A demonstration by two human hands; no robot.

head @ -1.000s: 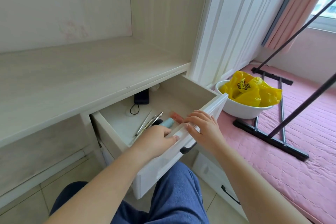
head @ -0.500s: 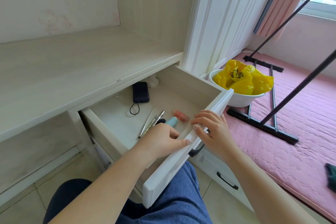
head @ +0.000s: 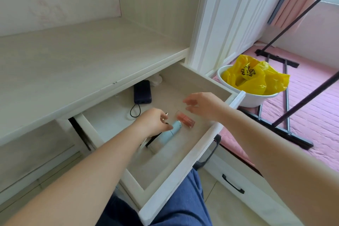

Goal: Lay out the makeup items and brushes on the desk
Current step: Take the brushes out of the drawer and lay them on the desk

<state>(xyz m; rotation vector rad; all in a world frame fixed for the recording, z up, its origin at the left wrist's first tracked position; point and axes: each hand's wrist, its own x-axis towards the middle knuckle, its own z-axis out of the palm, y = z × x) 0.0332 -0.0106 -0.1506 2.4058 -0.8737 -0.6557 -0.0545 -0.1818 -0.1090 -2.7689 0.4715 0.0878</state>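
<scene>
**Both hands inside the pulled-out drawer**

The left hand (head: 152, 122) reaches into the open drawer (head: 185, 167), fingers curled down over the slim metal-handled brushes; only a silver tip (head: 167, 114) shows past the knuckles, so whether the fingers actually pinch them cannot be told. The hand also hides the near end of a dark object lying under it. Just beside its fingertips lies a pale blue tube (head: 171, 132), angled across the drawer floor, its lower end blurring into something pale that is hard to make out.

The right hand (head: 203, 105) hovers above the drawer with fingers loosely spread and slightly bent, holding nothing; it is motion-blurred. Below it rests a small peach-pink bottle (head: 185, 119), close to the blue tube's cap; no label on either can be read.

Further back in the drawer sits a dark power bank (head: 142, 91) with a looped black cord (head: 135, 111), partly tucked under the pale surface (head: 73, 71) above. A crumpled white thing behind it is unclear.

To the right, a white basin (head: 256, 100) on the pink bed (head: 308, 115) holds a yellow bag (head: 255, 77) printed with black marks too creased to read.
</scene>
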